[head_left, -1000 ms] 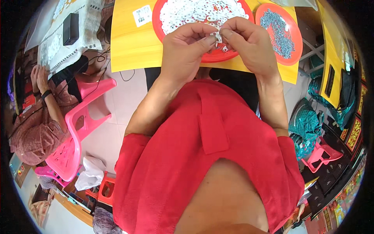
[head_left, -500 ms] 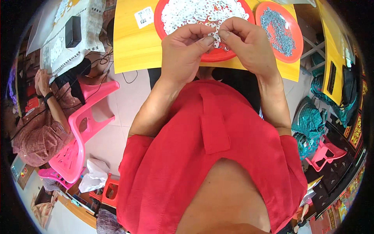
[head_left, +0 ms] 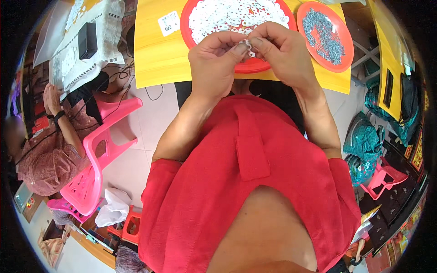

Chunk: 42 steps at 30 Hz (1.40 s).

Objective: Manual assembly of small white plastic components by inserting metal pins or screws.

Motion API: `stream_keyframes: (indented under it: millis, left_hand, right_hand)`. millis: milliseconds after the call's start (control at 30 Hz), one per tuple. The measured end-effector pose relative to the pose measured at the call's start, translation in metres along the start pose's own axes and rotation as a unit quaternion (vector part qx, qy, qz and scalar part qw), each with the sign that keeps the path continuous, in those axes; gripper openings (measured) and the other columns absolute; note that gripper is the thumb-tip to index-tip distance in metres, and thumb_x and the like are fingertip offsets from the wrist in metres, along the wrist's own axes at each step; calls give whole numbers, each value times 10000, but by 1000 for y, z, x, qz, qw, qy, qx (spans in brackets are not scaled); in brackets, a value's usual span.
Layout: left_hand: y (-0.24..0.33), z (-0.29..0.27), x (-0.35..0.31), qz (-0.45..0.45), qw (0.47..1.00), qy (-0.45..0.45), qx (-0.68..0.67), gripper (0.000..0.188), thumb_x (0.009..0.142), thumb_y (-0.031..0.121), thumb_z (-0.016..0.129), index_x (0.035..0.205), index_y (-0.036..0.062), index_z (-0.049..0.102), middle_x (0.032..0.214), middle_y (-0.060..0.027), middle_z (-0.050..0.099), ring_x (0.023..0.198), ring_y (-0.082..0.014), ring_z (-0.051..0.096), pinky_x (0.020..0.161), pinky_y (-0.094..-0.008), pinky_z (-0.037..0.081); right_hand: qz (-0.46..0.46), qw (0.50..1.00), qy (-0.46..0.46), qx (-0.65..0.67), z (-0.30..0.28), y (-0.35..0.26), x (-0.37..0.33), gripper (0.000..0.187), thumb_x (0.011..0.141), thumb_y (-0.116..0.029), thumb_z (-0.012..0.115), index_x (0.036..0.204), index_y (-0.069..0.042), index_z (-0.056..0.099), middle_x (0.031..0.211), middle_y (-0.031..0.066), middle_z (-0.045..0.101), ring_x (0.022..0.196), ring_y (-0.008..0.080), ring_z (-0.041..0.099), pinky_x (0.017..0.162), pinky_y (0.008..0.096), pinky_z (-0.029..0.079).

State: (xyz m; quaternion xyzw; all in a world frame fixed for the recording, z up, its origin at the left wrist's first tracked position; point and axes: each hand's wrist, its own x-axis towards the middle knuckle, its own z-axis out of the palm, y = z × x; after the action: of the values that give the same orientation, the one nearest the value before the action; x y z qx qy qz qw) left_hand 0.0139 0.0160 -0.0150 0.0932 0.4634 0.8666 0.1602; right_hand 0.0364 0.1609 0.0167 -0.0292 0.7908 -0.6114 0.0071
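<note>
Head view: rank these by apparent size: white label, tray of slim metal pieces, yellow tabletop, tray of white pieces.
Largest to smallest:
1. Yellow tabletop
2. Tray of white pieces, though partly covered by the hands
3. Tray of slim metal pieces
4. White label

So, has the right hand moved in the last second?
Yes: slightly left. Judged against the orange plate of grey metal pieces, the right hand now sits farther from it.
</note>
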Motion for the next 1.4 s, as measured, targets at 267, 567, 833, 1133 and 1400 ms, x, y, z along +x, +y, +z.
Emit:
stream_keyframes:
  millis: [267, 567, 833, 1133, 1400]
  left_hand:
    - [1, -3, 1, 19, 997, 28, 68, 129, 751, -86, 562, 874, -57, 585, 797, -94, 601, 701, -123, 576, 653, -220, 487]
    - [2, -24, 15, -1, 999, 43, 29, 145, 766, -72, 542, 908, -63, 568, 802, -104, 585, 694, -149, 559, 643, -245, 467]
    - [18, -47, 29, -4, 994, 87, -67, 184, 784, -82, 486, 957, -56, 541, 820, -119, 566, 716, -183, 540, 692, -298, 444]
    - [15, -38, 27, -12, 995, 78, -64, 165, 774, -71, 533, 938, -56, 550, 772, -94, 575, 667, -141, 553, 613, -240, 450]
    - [3, -25, 20, -54, 991, 9, -120, 178, 780, -57, 542, 957, -58, 546, 797, -103, 579, 685, -143, 556, 656, -243, 474]
  right_hand:
    - [-51, 996, 66, 24, 10, 10, 3, 96, 778, -80, 548, 775, 14, 567, 609, 70, 562, 565, 93, 513, 521, 248, 416]
    - [35, 988, 147, -37, -23, 16, 25, 148, 775, -143, 558, 847, -29, 620, 636, 99, 587, 595, 151, 572, 569, 273, 452]
    - [-137, 899, 39, -413, -19, 53, 52, 161, 753, -106, 576, 890, -27, 608, 852, 153, 582, 793, 300, 564, 688, 334, 453]
    - [-132, 912, 41, -387, -16, 51, 60, 107, 760, -111, 578, 804, -15, 566, 761, 105, 574, 705, 223, 560, 613, 319, 429]
    - [30, 997, 19, 64, -7, 20, 26, 114, 767, -46, 591, 866, 11, 601, 703, 24, 599, 614, 66, 535, 546, 191, 428]
